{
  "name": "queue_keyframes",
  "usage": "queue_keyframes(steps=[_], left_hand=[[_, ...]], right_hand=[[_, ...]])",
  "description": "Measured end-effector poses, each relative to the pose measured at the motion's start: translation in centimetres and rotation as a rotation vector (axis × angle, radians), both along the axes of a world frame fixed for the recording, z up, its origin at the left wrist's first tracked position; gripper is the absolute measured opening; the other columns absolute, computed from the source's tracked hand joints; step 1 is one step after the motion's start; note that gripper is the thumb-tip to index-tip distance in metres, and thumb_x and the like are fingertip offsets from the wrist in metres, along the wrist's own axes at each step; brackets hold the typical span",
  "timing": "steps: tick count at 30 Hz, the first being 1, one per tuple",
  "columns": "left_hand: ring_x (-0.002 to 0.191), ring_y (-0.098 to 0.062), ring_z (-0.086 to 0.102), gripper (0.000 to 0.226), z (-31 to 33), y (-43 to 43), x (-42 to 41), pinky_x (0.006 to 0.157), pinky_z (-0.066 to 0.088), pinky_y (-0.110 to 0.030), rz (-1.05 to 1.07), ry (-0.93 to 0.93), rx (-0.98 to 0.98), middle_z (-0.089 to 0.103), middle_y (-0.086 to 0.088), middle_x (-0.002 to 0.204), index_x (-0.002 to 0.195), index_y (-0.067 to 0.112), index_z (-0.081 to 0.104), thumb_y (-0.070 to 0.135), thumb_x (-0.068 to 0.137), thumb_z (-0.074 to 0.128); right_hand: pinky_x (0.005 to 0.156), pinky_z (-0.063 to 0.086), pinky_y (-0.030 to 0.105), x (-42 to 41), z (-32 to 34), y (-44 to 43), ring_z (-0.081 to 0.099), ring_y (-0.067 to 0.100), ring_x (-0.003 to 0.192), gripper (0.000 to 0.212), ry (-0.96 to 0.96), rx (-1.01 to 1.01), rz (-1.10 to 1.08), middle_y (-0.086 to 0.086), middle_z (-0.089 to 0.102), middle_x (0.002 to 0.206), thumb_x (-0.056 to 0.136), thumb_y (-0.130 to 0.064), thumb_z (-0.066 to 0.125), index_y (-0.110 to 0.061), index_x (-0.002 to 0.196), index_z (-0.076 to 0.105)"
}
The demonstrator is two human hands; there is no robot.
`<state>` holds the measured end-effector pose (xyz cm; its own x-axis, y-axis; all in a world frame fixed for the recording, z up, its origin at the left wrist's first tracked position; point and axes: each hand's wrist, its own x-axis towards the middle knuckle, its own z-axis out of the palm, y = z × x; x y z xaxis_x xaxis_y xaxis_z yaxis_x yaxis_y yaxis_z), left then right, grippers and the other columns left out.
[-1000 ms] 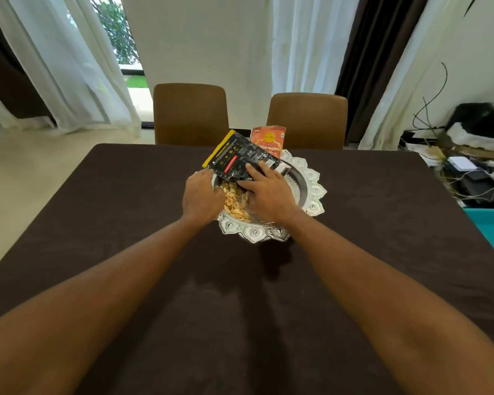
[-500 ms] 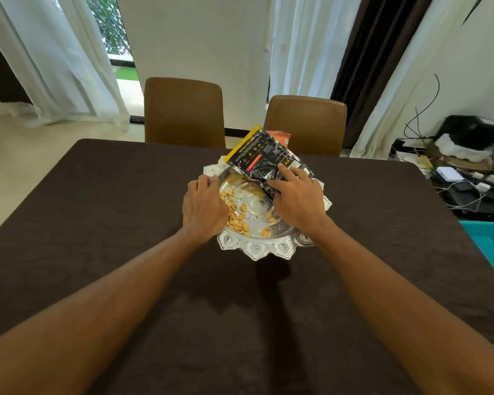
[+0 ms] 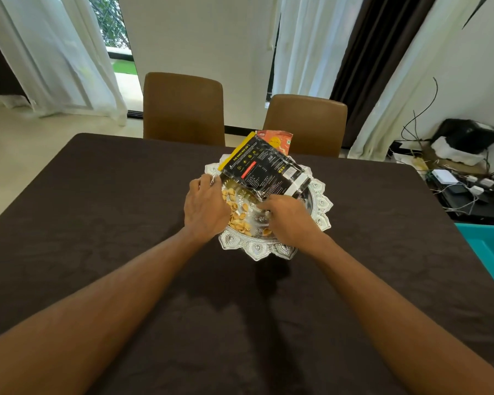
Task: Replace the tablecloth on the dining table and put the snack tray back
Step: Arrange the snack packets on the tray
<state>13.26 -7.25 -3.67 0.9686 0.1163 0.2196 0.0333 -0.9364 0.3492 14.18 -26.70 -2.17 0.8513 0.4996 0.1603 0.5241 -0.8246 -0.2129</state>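
A dark brown tablecloth covers the dining table. On it, near the middle, sits an ornate silver snack tray with a scalloped rim. Loose nut shells lie in the tray's left half. A black and yellow snack packet leans across the tray, with an orange packet behind it. My left hand grips the tray's left rim. My right hand rests over the tray's near right side, fingers at the black packet's lower corner.
Two brown chairs stand at the table's far side. White curtains and a window are behind. Cables, boxes and a black bag lie on the floor at right. A teal bin is beside the table's right edge.
The tray with its packets has slid farther from me toward the table's middle. My hands have spread apart on it, uncovering more of the tray's inside.
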Motion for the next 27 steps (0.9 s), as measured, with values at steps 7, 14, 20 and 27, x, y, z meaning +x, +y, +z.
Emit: queue_keyframes(steps=[7, 14, 20, 27], left_hand=[[0.126, -0.03, 0.038, 0.045, 0.2, -0.2, -0.1, 0.099, 0.044, -0.039, 0.013, 0.024, -0.004, 0.045, -0.011, 0.138, 0.135, 0.009, 0.049, 0.013, 0.09, 0.052], [0.117, -0.025, 0.044, 0.038, 0.7, 1.1, 0.2, 0.087, 0.043, -0.035, 0.016, -0.056, -0.189, 0.052, -0.006, 0.124, 0.129, 0.012, 0.059, 0.007, 0.094, 0.045], [0.128, -0.02, 0.04, 0.05, 0.1, 1.6, 0.6, 0.1, 0.035, -0.031, 0.259, -0.003, -0.616, 0.042, -0.005, 0.142, 0.151, 0.018, 0.04, 0.011, 0.101, 0.038], [0.126, -0.018, 0.047, 0.049, -0.3, 1.1, 0.7, 0.098, 0.04, -0.031, 0.303, 0.014, -0.7, 0.046, -0.006, 0.143, 0.154, 0.022, 0.034, 0.016, 0.105, 0.035]], right_hand=[[0.07, 0.043, 0.025, -1.2, -0.2, 0.9, 0.057, 0.013, 0.084, 0.031, 0.221, 0.131, -0.106, -0.003, 0.061, 0.094, 0.09, 0.003, 0.056, -0.012, 0.108, 0.077], [0.077, 0.063, 0.039, -0.1, 0.0, 3.1, 0.071, 0.016, 0.089, 0.043, 0.4, 0.576, -0.252, 0.006, 0.069, 0.125, 0.095, 0.007, 0.044, -0.013, 0.124, 0.07], [0.09, 0.05, 0.031, 0.7, -0.4, 5.0, 0.06, 0.01, 0.101, 0.041, 0.499, 0.453, -0.026, 0.005, 0.062, 0.132, 0.105, -0.009, 0.04, -0.015, 0.143, 0.054], [0.115, 0.034, 0.037, 2.1, -0.6, 6.5, 0.044, 0.015, 0.137, 0.042, 0.466, 0.517, -0.046, 0.004, 0.047, 0.152, 0.108, -0.019, 0.04, -0.011, 0.148, 0.047]])
